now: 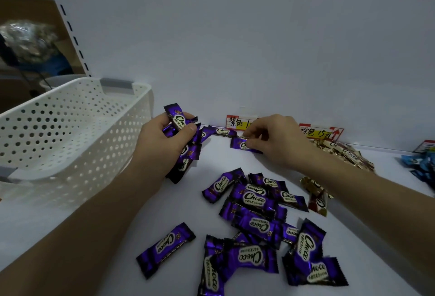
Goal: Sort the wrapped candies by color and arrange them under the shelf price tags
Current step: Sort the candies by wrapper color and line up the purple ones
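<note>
My left hand (164, 140) grips a bunch of purple Choco candies (180, 120), thumb pressed over them. My right hand (275, 138) pinches a single purple candy (241, 144) lying on the white shelf just below the purple price tag (236, 122). Another purple candy (221, 131) lies against the back wall beside that tag. A loose pile of purple candies (254, 204) covers the shelf in front of me, with one apart at the left (166, 249). Gold-brown candies (346, 152) are heaped under the brown price tag (317, 132).
A white perforated basket (70, 131) stands at the left on the shelf (164, 204). Two stray gold and red candies (316, 194) lie right of the purple pile. Blue candies (419, 163) sit at the far right under another tag (427, 146).
</note>
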The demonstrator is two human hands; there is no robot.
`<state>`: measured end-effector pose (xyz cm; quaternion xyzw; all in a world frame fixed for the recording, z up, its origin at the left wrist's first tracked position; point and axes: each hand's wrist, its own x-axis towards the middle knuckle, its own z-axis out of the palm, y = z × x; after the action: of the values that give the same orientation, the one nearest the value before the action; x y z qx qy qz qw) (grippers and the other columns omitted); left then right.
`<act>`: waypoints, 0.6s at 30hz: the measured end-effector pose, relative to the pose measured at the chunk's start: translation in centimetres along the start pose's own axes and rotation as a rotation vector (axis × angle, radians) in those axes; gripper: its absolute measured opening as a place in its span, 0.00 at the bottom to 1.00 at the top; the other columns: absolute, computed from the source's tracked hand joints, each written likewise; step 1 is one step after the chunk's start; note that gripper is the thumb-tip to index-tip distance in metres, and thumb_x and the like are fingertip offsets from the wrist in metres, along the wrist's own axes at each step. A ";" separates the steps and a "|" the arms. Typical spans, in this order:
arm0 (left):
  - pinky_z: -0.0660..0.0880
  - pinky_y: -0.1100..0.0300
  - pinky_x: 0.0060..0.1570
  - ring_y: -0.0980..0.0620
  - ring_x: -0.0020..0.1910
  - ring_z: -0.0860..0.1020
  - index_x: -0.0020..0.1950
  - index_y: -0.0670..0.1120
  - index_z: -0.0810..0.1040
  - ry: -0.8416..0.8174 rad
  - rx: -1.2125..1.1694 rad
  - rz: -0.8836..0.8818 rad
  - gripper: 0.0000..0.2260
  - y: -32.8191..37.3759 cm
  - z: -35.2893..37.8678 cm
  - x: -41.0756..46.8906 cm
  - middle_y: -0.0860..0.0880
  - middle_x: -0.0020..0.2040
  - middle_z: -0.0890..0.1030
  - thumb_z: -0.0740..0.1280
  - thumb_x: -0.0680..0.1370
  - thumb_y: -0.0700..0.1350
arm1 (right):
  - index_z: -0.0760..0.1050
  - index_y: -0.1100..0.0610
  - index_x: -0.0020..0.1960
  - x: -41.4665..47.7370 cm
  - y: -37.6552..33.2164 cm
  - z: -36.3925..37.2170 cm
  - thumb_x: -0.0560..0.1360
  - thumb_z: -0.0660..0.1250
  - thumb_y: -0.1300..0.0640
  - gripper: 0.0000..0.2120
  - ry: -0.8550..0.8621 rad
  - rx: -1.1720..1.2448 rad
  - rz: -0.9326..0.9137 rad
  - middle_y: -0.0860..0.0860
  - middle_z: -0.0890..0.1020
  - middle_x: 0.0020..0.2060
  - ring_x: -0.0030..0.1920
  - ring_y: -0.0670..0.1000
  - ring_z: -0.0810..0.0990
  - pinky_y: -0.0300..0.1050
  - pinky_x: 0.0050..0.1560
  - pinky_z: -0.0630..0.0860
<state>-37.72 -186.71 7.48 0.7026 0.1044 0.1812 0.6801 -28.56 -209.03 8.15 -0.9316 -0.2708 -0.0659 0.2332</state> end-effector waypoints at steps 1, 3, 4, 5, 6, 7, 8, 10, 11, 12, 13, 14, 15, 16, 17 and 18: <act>0.81 0.50 0.44 0.50 0.38 0.84 0.53 0.47 0.83 -0.002 0.000 0.000 0.05 0.0 0.0 0.0 0.47 0.42 0.86 0.70 0.79 0.39 | 0.85 0.51 0.52 -0.1 0.0 0.0 0.76 0.74 0.55 0.05 0.027 0.010 0.002 0.41 0.80 0.38 0.38 0.37 0.76 0.23 0.36 0.68; 0.81 0.51 0.44 0.50 0.38 0.84 0.53 0.47 0.83 -0.002 0.003 0.004 0.05 0.1 0.0 0.0 0.47 0.42 0.86 0.70 0.79 0.39 | 0.86 0.51 0.51 -0.2 0.0 0.0 0.76 0.73 0.55 0.05 0.026 0.001 -0.014 0.42 0.82 0.39 0.37 0.37 0.76 0.24 0.36 0.67; 0.81 0.51 0.44 0.50 0.38 0.84 0.53 0.47 0.83 -0.001 0.003 0.006 0.05 0.1 -0.1 0.0 0.47 0.42 0.86 0.70 0.79 0.39 | 0.86 0.52 0.52 -0.2 0.0 0.1 0.77 0.72 0.55 0.05 0.015 -0.025 -0.030 0.44 0.84 0.42 0.37 0.38 0.75 0.24 0.36 0.67; 0.81 0.52 0.44 0.51 0.38 0.84 0.53 0.47 0.83 -0.001 0.003 0.007 0.05 0.1 0.0 0.0 0.48 0.42 0.86 0.70 0.79 0.39 | 0.85 0.52 0.53 -0.2 0.0 0.2 0.78 0.71 0.56 0.06 0.014 -0.057 -0.046 0.46 0.85 0.45 0.37 0.39 0.75 0.24 0.37 0.65; 0.81 0.52 0.43 0.51 0.38 0.85 0.53 0.47 0.83 0.000 0.005 0.007 0.06 0.0 -0.1 0.0 0.48 0.41 0.86 0.70 0.79 0.39 | 0.85 0.53 0.55 -0.2 0.0 0.2 0.79 0.69 0.57 0.07 0.038 -0.078 -0.056 0.47 0.86 0.47 0.38 0.39 0.74 0.23 0.38 0.64; 0.81 0.52 0.44 0.51 0.38 0.85 0.53 0.47 0.83 0.000 0.008 0.008 0.06 0.0 -0.1 0.0 0.49 0.41 0.86 0.70 0.79 0.39 | 0.85 0.53 0.56 -0.2 0.1 0.0 0.80 0.68 0.58 0.08 0.083 -0.082 -0.051 0.47 0.86 0.47 0.38 0.39 0.74 0.21 0.39 0.64; 0.82 0.52 0.44 0.51 0.38 0.85 0.53 0.48 0.83 -0.001 0.012 0.010 0.06 0.0 -0.1 0.1 0.49 0.42 0.86 0.70 0.79 0.39 | 0.84 0.54 0.55 -0.3 0.3 -0.3 0.80 0.66 0.60 0.09 0.139 -0.064 -0.029 0.47 0.85 0.46 0.38 0.39 0.74 0.20 0.40 0.64; 0.82 0.51 0.44 0.50 0.39 0.85 0.52 0.49 0.83 -0.002 0.013 0.015 0.06 0.0 -0.2 0.2 0.48 0.42 0.86 0.70 0.79 0.39 | 0.84 0.53 0.52 -0.5 0.7 -1.1 0.79 0.65 0.63 0.11 0.224 0.005 0.026 0.45 0.83 0.43 0.38 0.39 0.76 0.20 0.40 0.66; 0.82 0.51 0.44 0.50 0.39 0.85 0.52 0.49 0.83 -0.001 0.013 0.018 0.06 0.0 -0.2 0.2 0.48 0.41 0.86 0.70 0.79 0.39 | 0.84 0.52 0.51 -0.7 0.7 -1.3 0.79 0.66 0.63 0.10 0.218 0.027 0.028 0.44 0.83 0.43 0.39 0.40 0.77 0.21 0.40 0.67; 0.82 0.51 0.44 0.50 0.39 0.85 0.52 0.49 0.83 -0.002 0.014 0.019 0.06 0.0 -0.2 0.2 0.48 0.41 0.86 0.70 0.79 0.39 | 0.84 0.51 0.51 -1.0 0.5 -1.2 0.78 0.67 0.61 0.08 0.173 0.022 0.009 0.44 0.83 0.43 0.40 0.41 0.78 0.23 0.40 0.68; 0.82 0.51 0.44 0.50 0.39 0.85 0.52 0.48 0.83 -0.005 0.015 0.018 0.06 -0.1 -0.1 0.2 0.48 0.41 0.86 0.70 0.79 0.39 | 0.83 0.50 0.51 -1.2 0.2 -0.9 0.77 0.70 0.57 0.05 0.101 -0.010 -0.024 0.42 0.82 0.43 0.41 0.41 0.78 0.26 0.40 0.69; 0.82 0.51 0.44 0.50 0.39 0.85 0.52 0.48 0.83 -0.010 0.013 0.014 0.06 -0.1 -0.1 0.1 0.48 0.42 0.86 0.70 0.79 0.39 | 0.83 0.50 0.51 -1.3 0.0 -0.4 0.77 0.72 0.53 0.04 0.028 -0.061 -0.058 0.41 0.81 0.44 0.42 0.41 0.77 0.29 0.41 0.68; 0.82 0.50 0.45 0.50 0.39 0.85 0.53 0.48 0.83 -0.015 0.011 0.011 0.06 -0.1 0.0 0.1 0.48 0.42 0.87 0.70 0.79 0.39 | 0.83 0.49 0.51 -1.3 -0.2 0.2 0.76 0.72 0.51 0.05 -0.016 -0.106 -0.082 0.41 0.81 0.45 0.42 0.41 0.76 0.34 0.43 0.69; 0.82 0.50 0.45 0.50 0.39 0.85 0.53 0.48 0.83 -0.018 0.011 0.009 0.06 -0.1 0.0 0.1 0.48 0.42 0.87 0.70 0.79 0.39 | 0.83 0.49 0.50 -1.2 -0.1 0.6 0.76 0.72 0.51 0.04 -0.025 -0.131 -0.094 0.42 0.82 0.45 0.43 0.42 0.76 0.37 0.45 0.69; 0.82 0.50 0.45 0.50 0.40 0.85 0.53 0.48 0.83 -0.017 0.015 0.009 0.06 -0.1 0.0 0.1 0.48 0.42 0.87 0.70 0.79 0.39 | 0.83 0.50 0.49 -1.0 -0.1 0.8 0.77 0.71 0.52 0.04 -0.014 -0.135 -0.101 0.43 0.83 0.45 0.43 0.42 0.77 0.39 0.47 0.71; 0.82 0.50 0.46 0.49 0.40 0.85 0.53 0.48 0.83 -0.016 0.020 0.013 0.06 -0.1 -0.1 0.1 0.47 0.42 0.87 0.70 0.79 0.39 | 0.83 0.51 0.49 -0.8 0.0 0.8 0.78 0.70 0.53 0.04 -0.004 -0.136 -0.112 0.44 0.84 0.45 0.43 0.44 0.78 0.40 0.48 0.74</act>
<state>-37.63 -186.61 7.36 0.7115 0.0963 0.1787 0.6727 -29.19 -209.04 7.26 -0.9289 -0.3176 -0.0954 0.1647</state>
